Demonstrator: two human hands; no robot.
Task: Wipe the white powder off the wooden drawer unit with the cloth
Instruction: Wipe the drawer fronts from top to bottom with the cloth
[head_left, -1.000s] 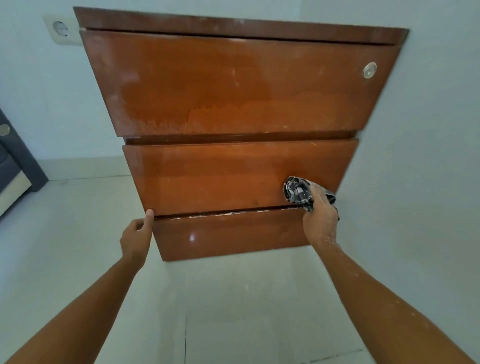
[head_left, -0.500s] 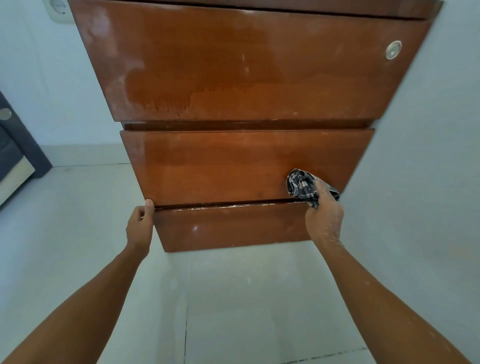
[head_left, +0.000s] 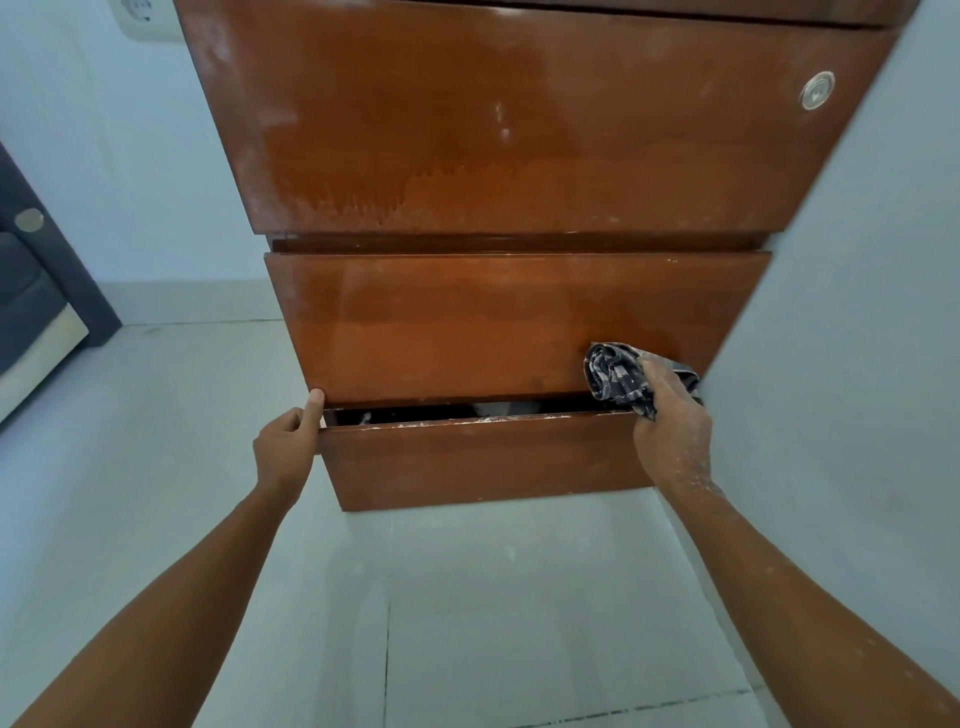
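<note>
A glossy brown wooden drawer unit with three drawer fronts fills the upper view; white powder hazes the top front's left edge and lower band. My right hand grips a bunched dark checked cloth, pressed on the middle drawer at its lower right corner. The bottom drawer stands slightly pulled out, with white powder along its top edge and a dark gap above it. My left hand holds that drawer's left end, thumb up against the middle drawer's lower left corner.
A white wall runs close along the unit's right side. Pale floor tiles lie below, dusted with powder. A dark sofa stands at the far left. A wall socket sits at the upper left, and a round lock on the top drawer.
The bottom drawer has come out, opening a dark gap under the middle drawer. The view has moved closer and lower. Both hands keep their places on the unit.
</note>
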